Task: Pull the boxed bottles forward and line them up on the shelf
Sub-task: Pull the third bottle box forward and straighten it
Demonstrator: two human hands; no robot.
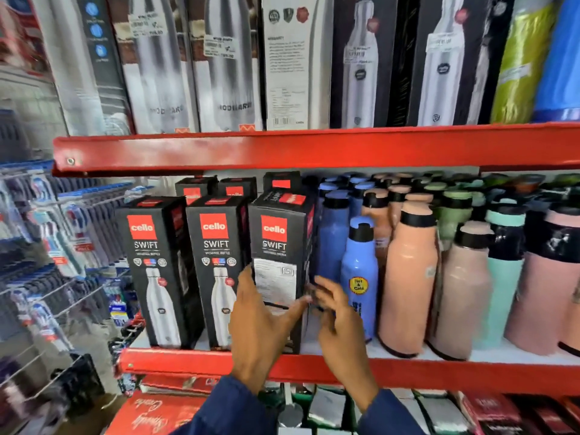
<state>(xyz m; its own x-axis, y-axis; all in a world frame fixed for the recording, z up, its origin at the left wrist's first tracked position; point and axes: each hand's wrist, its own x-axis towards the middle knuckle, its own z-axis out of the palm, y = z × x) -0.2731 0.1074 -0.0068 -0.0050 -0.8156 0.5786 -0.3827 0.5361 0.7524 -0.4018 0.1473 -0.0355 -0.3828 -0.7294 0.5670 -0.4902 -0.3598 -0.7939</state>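
Note:
Three black boxed bottles stand at the front of the red middle shelf: the left box, the middle box and the right box, which leans a little. More black boxes stand behind them. My left hand presses the lower front and left side of the right box, thumb across its label. My right hand touches that box's right edge with curled fingers. Both hands grip the right box between them.
Loose blue, peach, green and mint bottles crowd the shelf just right of the boxes. Taller boxed bottles fill the shelf above. Wire racks of small packets hang at the left. Red and grey cartons lie below.

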